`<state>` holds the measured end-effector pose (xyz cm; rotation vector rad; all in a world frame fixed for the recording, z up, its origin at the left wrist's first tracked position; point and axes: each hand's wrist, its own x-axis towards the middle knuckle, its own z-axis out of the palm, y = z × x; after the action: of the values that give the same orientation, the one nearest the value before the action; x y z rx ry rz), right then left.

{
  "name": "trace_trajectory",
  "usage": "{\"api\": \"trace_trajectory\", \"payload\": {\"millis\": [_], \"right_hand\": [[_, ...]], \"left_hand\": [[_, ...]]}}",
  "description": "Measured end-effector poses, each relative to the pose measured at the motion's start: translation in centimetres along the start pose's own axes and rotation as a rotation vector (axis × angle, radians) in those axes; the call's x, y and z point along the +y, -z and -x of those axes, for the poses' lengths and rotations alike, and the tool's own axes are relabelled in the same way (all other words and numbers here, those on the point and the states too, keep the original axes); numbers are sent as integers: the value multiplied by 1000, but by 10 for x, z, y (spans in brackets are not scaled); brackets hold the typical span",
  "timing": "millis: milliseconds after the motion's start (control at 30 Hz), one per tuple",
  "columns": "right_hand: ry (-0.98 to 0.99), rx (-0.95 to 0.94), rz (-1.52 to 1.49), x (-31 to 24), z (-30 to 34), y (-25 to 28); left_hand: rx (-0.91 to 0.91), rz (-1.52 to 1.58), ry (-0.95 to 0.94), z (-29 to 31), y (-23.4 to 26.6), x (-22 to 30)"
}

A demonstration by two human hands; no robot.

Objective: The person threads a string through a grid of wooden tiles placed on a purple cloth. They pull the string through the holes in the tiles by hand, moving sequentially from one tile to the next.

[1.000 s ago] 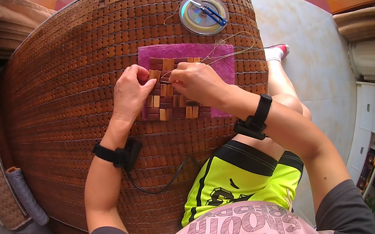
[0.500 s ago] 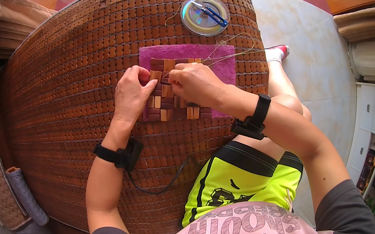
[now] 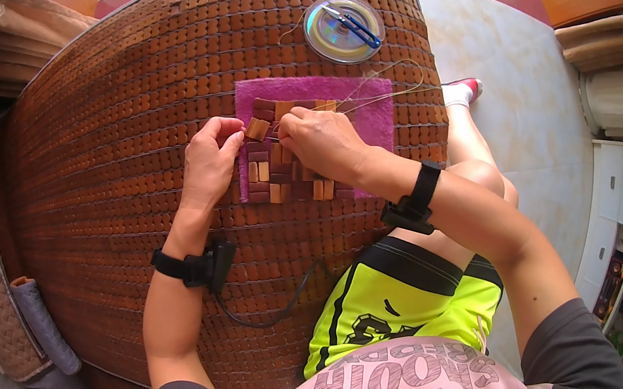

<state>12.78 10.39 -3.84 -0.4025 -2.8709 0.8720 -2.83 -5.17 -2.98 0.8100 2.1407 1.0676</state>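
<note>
A small panel of brown and tan wooden tiles (image 3: 264, 171) lies on a purple cloth (image 3: 378, 121). At its upper left, one pair of tiles (image 3: 258, 128) sits tilted, apart from its neighbours. My left hand (image 3: 209, 162) is closed in a pinch just left of that pair; what its fingertips hold is too small to make out. Over the panel's middle, my right hand (image 3: 321, 139) pinches a thin thread, its fingertips partly hiding it. Pale thread (image 3: 393, 88) also runs in loops from the panel across the cloth to the right.
A clear round disc case (image 3: 316, 35) stands beyond the cloth, with blue-handled snips (image 3: 358, 28) on top. Beneath everything spreads a brown tile mat (image 3: 114, 145). A black cable (image 3: 282, 315) curls near my left wrist. My legs hang over the mat's right edge.
My left hand has drawn back slightly to the left, off the panel's edge. The tile pair beside it now shows, tilted. My right hand stays nearly in place.
</note>
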Motion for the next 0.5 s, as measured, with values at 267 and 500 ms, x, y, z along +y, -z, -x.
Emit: {"api": "trace_trajectory", "payload": {"millis": [267, 500], "right_hand": [[44, 50, -8, 2, 2, 1], [5, 59, 73, -7, -6, -9]], "left_hand": [[-21, 17, 36, -4, 1, -2], [-22, 31, 27, -5, 1, -5]]}}
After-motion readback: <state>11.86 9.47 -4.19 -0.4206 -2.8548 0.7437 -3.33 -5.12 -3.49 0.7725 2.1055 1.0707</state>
